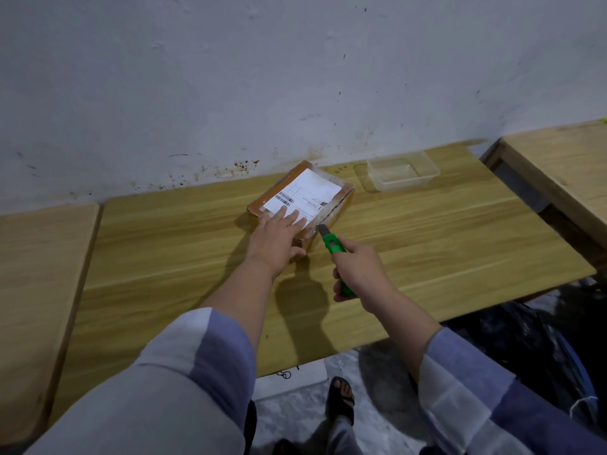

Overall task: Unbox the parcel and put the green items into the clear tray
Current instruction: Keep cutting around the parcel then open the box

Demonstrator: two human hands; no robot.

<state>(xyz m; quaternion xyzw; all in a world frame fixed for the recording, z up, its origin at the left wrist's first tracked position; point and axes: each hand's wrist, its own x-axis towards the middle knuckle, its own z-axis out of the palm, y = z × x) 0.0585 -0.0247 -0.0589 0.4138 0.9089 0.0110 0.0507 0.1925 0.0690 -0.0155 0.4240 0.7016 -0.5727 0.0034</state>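
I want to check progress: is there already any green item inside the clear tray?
No, the clear tray holds nothing, and the parcel remains taped shut under the left hand.

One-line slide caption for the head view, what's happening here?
Left hand presses flat on the taped parcel while the right hand brings a green box cutter to its edge; clear tray waits behind.

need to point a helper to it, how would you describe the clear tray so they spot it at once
Start at the middle wooden table against the white wall. Beyond the taped cardboard parcel, near the far right corner, sits the clear tray. It is the only see-through, empty container there.
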